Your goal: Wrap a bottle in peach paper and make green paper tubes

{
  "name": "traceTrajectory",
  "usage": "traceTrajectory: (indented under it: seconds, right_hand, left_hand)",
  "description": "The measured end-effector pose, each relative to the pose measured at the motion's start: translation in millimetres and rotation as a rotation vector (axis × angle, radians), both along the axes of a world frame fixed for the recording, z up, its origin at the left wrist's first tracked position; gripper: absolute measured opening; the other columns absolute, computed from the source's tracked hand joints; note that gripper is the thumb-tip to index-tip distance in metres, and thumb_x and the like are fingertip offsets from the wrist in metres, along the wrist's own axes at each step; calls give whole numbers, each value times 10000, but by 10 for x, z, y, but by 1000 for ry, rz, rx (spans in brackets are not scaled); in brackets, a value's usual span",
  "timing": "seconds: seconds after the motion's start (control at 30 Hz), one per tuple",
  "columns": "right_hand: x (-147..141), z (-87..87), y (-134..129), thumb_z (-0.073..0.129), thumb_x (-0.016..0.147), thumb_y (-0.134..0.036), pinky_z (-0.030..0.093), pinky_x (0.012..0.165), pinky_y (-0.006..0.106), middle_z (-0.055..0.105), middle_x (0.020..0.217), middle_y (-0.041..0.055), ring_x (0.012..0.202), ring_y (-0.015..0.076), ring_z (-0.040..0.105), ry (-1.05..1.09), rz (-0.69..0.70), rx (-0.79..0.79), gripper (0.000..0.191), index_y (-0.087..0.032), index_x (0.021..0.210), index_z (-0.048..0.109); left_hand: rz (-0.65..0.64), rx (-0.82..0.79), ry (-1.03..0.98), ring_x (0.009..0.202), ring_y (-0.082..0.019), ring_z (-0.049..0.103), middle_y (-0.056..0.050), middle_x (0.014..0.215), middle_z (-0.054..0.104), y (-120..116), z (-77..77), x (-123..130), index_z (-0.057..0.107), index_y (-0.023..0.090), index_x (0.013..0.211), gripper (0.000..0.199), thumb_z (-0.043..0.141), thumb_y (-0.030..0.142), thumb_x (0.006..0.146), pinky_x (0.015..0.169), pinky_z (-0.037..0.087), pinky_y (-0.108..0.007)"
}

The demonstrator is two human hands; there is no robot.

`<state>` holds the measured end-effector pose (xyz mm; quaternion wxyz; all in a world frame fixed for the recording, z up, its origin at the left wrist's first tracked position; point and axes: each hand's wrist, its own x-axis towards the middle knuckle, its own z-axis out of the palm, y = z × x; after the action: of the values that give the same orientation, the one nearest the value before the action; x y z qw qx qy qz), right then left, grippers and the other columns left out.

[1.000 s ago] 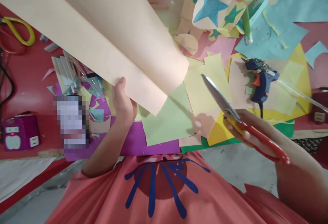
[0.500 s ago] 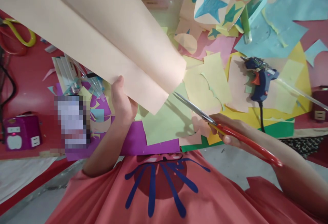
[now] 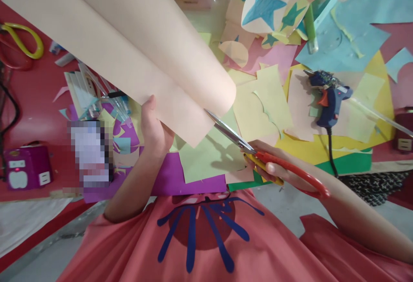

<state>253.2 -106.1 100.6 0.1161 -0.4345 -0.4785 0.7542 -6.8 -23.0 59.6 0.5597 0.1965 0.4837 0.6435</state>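
Note:
A large sheet of pale peach paper [image 3: 135, 37], curled over along its length, slants from the upper left to the middle of the view. My left hand [image 3: 155, 129] grips its lower edge, thumb on top and the other fingers hidden beneath. In my right hand [image 3: 266, 163] is a pair of scissors [image 3: 230, 132] with red and yellow handles. Their blades point up and left, with the tip at the fold near the paper's lower right end. Pale green paper [image 3: 206, 161] lies under the blades.
A blue glue gun [image 3: 331, 103] rests on paper at the right. Star drawings [image 3: 266, 2] lie at the top. On the left are a blurred phone [image 3: 92, 153], a purple power box [image 3: 29, 166], glue sticks [image 3: 79, 86] and other scissors [image 3: 24, 41]. Paper scraps cover the middle.
My right hand has moved left with the scissors, bringing the blade tips from beside the peach paper onto its fold. The paper's upper left part has shifted slightly; my left hand keeps its hold.

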Motion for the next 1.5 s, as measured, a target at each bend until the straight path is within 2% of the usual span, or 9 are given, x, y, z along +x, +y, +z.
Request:
traceTrajectory:
  seconds: [0.1,0.2,0.4,0.63,0.87,1.0,1.2,1.33,1.5]
  right_hand:
    - [-2,-22,-6,479,809,-722,318,400,176,437,706,-51,487,39,365,11,-9,-13,581,-191,1044,481]
    - [0,-27,0,488,811,-713,315,401,176,443,689,-55,475,36,365,15,-8,-24,579,-189,1057,484]
    - [-16,-13,15,491,812,-708,300,392,181,442,657,-56,475,47,370,-5,-8,-25,578,-187,1063,490]
    - [-10,-44,-20,480,803,-727,307,409,186,442,682,-50,493,49,371,-59,1,22,570,-197,1013,474]
    - [-82,-27,-45,519,804,-696,304,399,181,446,734,-38,504,45,393,-47,-61,41,556,-199,1052,482]
    - [-115,-25,-43,555,812,-652,299,390,178,429,711,-53,481,38,376,-44,-79,43,527,-206,1082,476]
    - [-93,-134,-101,553,826,-631,283,384,189,426,726,-57,448,27,353,-36,-89,61,518,-212,1117,460]
    - [-95,-144,-112,528,838,-639,286,408,197,411,726,-54,478,45,350,-41,-74,105,510,-218,1113,441]
    - [-104,-35,-69,413,865,-685,307,478,222,399,698,-45,552,82,352,-75,5,241,518,-209,1066,433]
  left_hand:
    - [-6,-20,3,1053,-185,634,-36,941,711,-1,-11,-5,584,188,935,194,574,316,789,1033,430,-303]
    - [-5,-31,14,1048,-186,636,-36,945,713,0,-9,-9,584,197,896,164,569,313,782,1018,446,-300]
    - [4,-60,37,1090,-195,625,-53,974,712,4,23,17,588,185,927,188,544,300,785,1045,431,-311]
    - [18,-10,35,994,-169,654,-13,877,726,-4,18,29,591,206,829,90,576,273,771,1081,403,-291]
    - [-45,-52,110,1218,-248,557,-15,970,715,1,-21,-12,571,259,769,197,651,424,697,1000,478,-348]
    - [-53,-74,150,1238,-243,543,-9,986,713,5,-9,-14,570,260,755,207,639,446,695,1000,477,-339]
    - [-57,-70,130,1227,-231,555,-1,982,712,5,6,-9,563,261,736,173,621,418,693,1040,458,-341]
    - [-56,-80,163,1276,-244,515,-7,1006,709,3,2,-8,564,265,739,191,624,441,696,1042,461,-365]
    - [-44,-62,145,1276,-250,515,-13,994,714,-1,1,-9,577,266,729,160,622,416,698,1049,455,-368]
